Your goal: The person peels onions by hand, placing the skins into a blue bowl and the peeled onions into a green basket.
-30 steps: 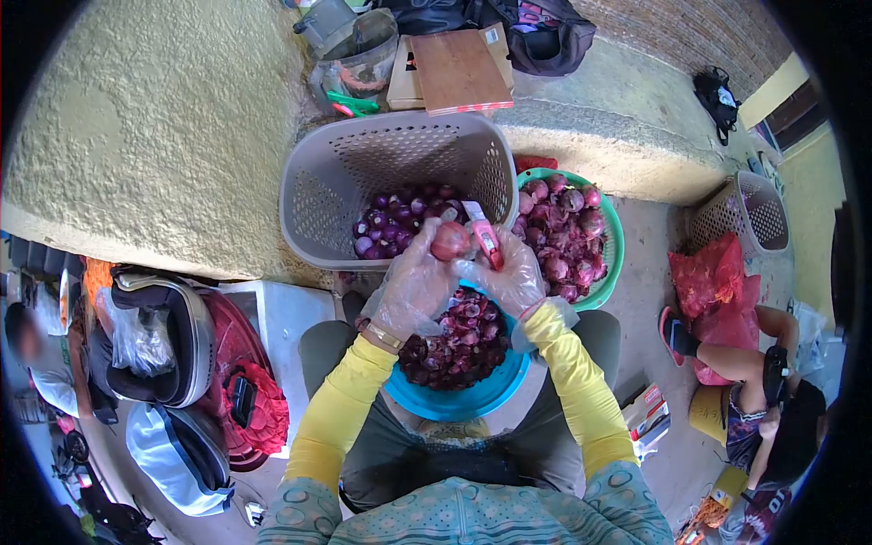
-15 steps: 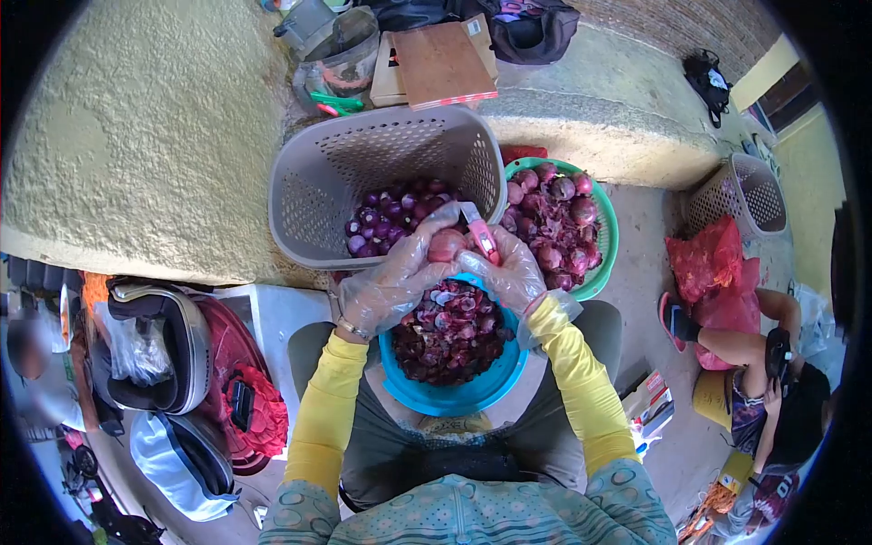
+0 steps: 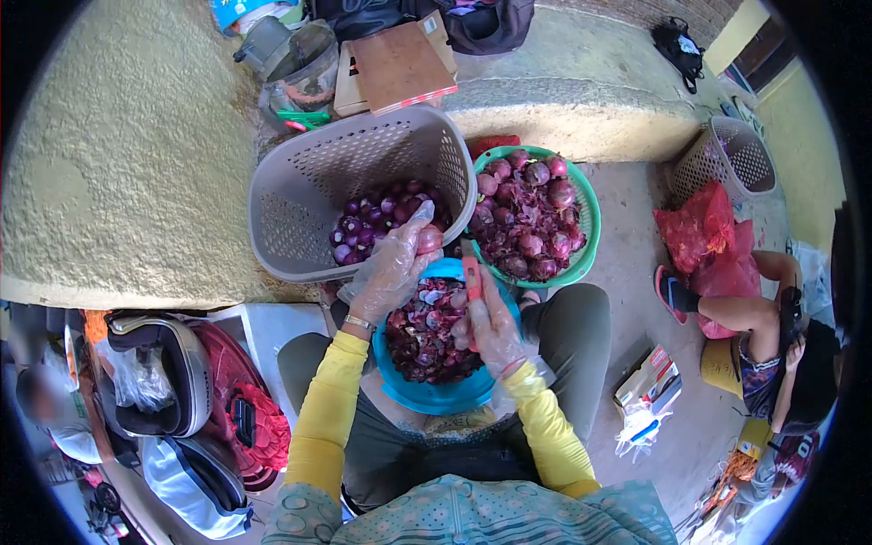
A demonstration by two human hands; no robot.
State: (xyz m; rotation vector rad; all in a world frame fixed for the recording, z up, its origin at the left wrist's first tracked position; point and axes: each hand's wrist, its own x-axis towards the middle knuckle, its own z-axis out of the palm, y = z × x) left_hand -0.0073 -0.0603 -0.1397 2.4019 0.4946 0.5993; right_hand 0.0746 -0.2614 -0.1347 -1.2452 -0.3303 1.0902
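Observation:
My left hand [image 3: 389,274], in a clear plastic glove, is closed around a red onion [image 3: 429,240] near the front rim of the grey basket. My right hand [image 3: 496,334], gloved too, grips a pink-handled utility knife [image 3: 472,280] with its blade end pointing away from me. Below both hands stands a blue basin [image 3: 427,397] holding onion skins and trimmings [image 3: 427,341]. Peeled purple onions [image 3: 372,227] lie in the bottom of the grey perforated basket [image 3: 300,204]. To the right, unpeeled red onions [image 3: 531,243] and loose skins fill a green basin [image 3: 590,222].
Boards [image 3: 400,65] and bags rest on the ledge behind the basket. At right are red mesh sacks [image 3: 699,232], another grey basket [image 3: 727,168] and a seated person [image 3: 772,336]. Left of me sit a helmet [image 3: 168,377] and a red stool [image 3: 222,363].
My hands have moved apart. The right hand has drawn the knife away from the onion, down and over the basin's right side. The left still holds the onion. The camera view has shifted slightly.

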